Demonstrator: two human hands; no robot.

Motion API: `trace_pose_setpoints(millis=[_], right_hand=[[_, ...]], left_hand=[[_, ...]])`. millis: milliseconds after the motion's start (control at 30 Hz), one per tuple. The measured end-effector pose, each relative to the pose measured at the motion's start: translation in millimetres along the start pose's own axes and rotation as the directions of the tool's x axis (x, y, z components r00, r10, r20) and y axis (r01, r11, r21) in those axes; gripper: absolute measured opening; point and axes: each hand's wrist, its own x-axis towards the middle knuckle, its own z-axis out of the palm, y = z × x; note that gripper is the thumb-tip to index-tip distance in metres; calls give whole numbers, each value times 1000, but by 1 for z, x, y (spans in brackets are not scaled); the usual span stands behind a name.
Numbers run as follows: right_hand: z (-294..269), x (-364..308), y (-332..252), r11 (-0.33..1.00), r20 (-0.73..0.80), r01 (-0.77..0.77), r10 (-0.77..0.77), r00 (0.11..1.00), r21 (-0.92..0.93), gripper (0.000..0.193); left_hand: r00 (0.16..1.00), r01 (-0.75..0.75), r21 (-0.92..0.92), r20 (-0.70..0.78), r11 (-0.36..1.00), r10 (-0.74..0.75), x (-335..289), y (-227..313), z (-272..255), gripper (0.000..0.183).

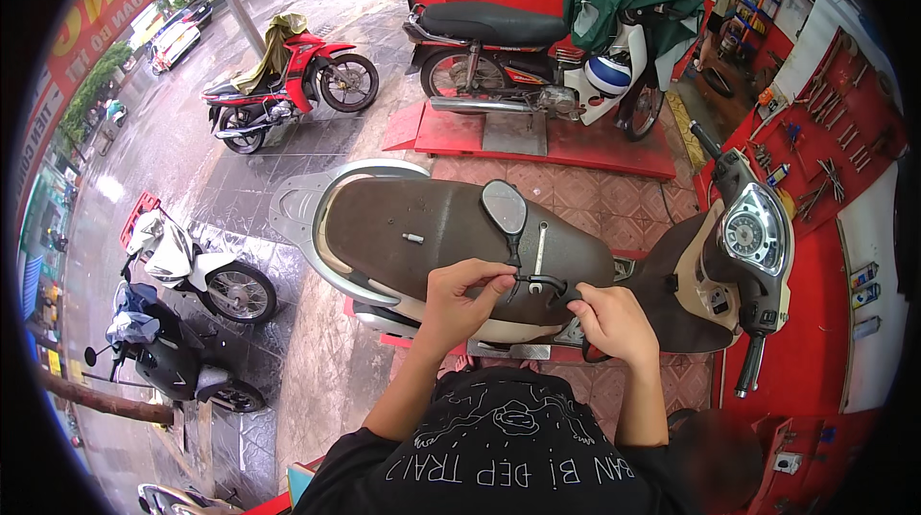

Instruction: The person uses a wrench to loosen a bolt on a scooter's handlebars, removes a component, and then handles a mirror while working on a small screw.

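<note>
Above the brown seat (403, 203) of a scooter, my left hand (465, 302) pinches one end of a black curved rod (545, 281), which looks like a mirror stem. My right hand (616, 321) is closed around the other end, where a dark rounded part (597, 356) shows beneath it; its full shape is hidden. Just beyond my left fingers a rear-view mirror (504, 208) lies on the seat, its stem toward me. Beside it rests a silver spanner (539, 248). A small metal cylinder (413, 238) and tiny dark pieces sit farther left on the seat.
The scooter's handlebar (750, 232) stands at right, before a red tool wall (830, 141) hung with spanners. A motorbike (499, 64) is on a red platform (451, 136) at the back. A red motorbike (288, 88) and a white one (197, 266) are parked at left.
</note>
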Motion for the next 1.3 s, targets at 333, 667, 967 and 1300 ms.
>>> trace_pose_setpoints(millis=[333, 667, 967, 1300], right_hand=[[3, -3, 1, 996, -25, -8, 5, 1000, -87, 35], [3, -5, 10, 998, 17, -55, 55, 998, 39, 34], [5, -4, 2, 1000, -29, -25, 25, 999, 0, 34], [11, -3, 4, 998, -32, -31, 33, 999, 58, 33]], left_hand=[[990, 137, -115, -21, 984, -141, -3, -10, 10, 9], [999, -40, -185, 13, 982, 43, -3, -9, 8, 18], [1000, -1, 67, 1, 998, 1, -3, -7, 13, 9], [968, -240, 329, 10, 913, 251, 2, -5, 26, 14]])
